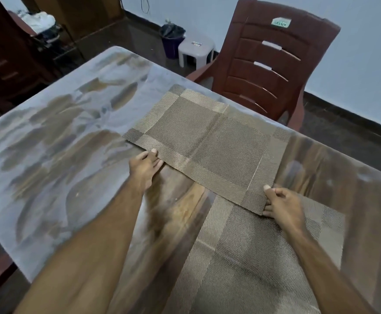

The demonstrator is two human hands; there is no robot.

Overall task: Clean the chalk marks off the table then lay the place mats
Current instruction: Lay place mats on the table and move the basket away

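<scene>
A woven brown-and-gold place mat (207, 141) lies spread on the wooden table (48, 155), toward its far right side. My left hand (145, 165) pinches the mat's near left edge, thumb on top. My right hand (280, 205) pinches its near right corner, thumb on top and fingers underneath. A second mat of the same weave (253, 257) lies nearer me, partly under the first mat's near corner and under my right forearm. Pale smeared streaks cover the left and far parts of the tabletop.
A dark red plastic chair (268, 60) stands at the table's far right side. Behind it on the floor are a white stool (196, 52) and a dark bin (172, 39). Dark wooden furniture (8, 64) stands at the far left.
</scene>
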